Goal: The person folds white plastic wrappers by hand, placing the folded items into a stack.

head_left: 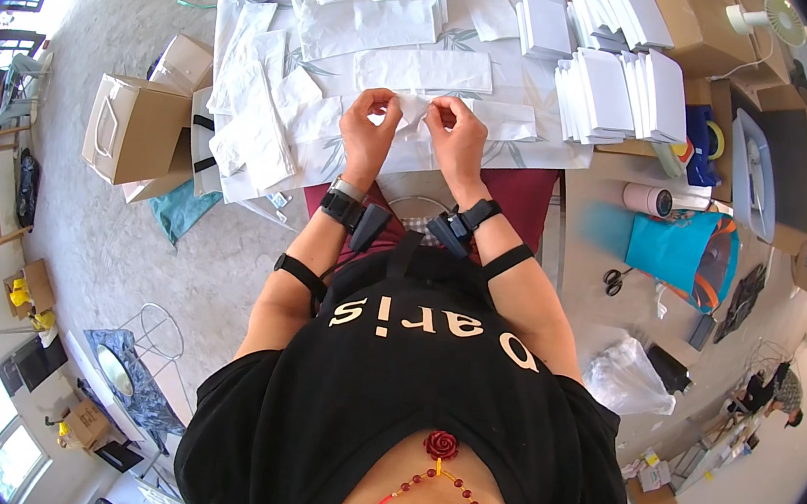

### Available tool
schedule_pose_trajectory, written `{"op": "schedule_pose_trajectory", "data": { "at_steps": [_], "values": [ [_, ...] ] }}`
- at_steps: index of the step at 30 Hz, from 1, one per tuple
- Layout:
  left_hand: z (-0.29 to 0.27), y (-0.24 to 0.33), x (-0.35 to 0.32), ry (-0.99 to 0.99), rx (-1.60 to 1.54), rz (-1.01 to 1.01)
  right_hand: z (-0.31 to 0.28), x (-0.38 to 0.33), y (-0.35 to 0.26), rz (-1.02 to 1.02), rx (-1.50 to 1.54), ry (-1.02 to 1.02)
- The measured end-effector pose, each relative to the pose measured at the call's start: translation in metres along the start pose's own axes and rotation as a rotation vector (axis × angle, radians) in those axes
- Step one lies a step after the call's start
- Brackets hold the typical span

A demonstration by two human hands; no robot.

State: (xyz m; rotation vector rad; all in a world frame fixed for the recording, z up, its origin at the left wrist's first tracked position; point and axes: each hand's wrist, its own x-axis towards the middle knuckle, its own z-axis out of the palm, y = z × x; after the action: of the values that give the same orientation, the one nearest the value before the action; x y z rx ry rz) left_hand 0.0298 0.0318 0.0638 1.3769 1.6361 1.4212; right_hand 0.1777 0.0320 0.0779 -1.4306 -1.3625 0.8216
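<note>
Close to the table's near edge, my left hand (367,135) and my right hand (458,140) face each other with fingertips pinched. Between them is a thin white sheet or sleeve (410,114), crumpled in the middle; I cannot tell whether it is paper or plastic film. Part of it seems to run on under my right hand. Just beyond my hands lies a flat white strip (424,70). Loose white sleeves (256,138) overlap in a heap left of my left hand.
The table (546,155) has a pale leaf-patterned cover. Stacks of folded white pieces (599,95) stand at its right, and layered white sheets (361,20) lie farther back. A cardboard box (132,128) is at the left; a blue bag (680,256) and scissors (612,282) lie right.
</note>
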Motion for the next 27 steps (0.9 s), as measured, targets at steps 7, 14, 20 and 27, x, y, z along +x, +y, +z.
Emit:
{"op": "schedule_pose_trajectory", "data": {
  "at_steps": [7,14,20,27],
  "values": [
    [-0.006,-0.030,-0.004,0.039,-0.312,-0.210,0.004,-0.006,0.032,0.167,0.167,0.047],
    [-0.007,-0.032,-0.007,0.113,-0.587,-0.335,0.005,-0.009,0.056,0.251,0.353,0.084],
    [-0.010,-0.019,-0.014,-0.029,-0.515,-0.367,0.008,-0.010,0.038,0.256,0.524,-0.060],
    [0.005,0.004,-0.024,-0.111,-0.291,-0.255,0.017,-0.021,0.028,0.205,0.460,-0.149]
  ]
}}
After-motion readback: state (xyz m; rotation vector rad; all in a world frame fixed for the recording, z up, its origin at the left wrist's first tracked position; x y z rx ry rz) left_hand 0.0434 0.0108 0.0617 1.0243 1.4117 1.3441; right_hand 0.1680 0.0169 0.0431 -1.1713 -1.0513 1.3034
